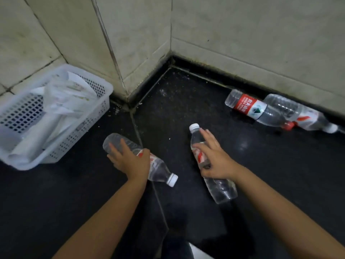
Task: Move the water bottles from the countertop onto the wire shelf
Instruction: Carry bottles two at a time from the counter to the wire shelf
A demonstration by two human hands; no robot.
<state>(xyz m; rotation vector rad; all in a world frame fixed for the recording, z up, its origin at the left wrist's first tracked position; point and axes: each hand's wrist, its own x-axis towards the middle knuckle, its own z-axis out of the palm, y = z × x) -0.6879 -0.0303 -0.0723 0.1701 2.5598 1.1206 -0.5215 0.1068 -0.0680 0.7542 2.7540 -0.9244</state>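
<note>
Gripping two bottles — left hand [130, 161] one [158, 168], right hand [216, 159] another [220, 189].

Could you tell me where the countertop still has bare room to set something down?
The dark countertop is bare in the middle, from the wall corner down to the two hands, and along the near edge. It is crowded at left by the white basket and at right along the wall by two lying bottles.

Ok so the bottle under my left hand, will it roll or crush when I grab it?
The bottle under the left hand lies on its side on the smooth countertop, so it may roll. Its thin clear wall probably flexes. It looks partly empty, so likely light.
</note>
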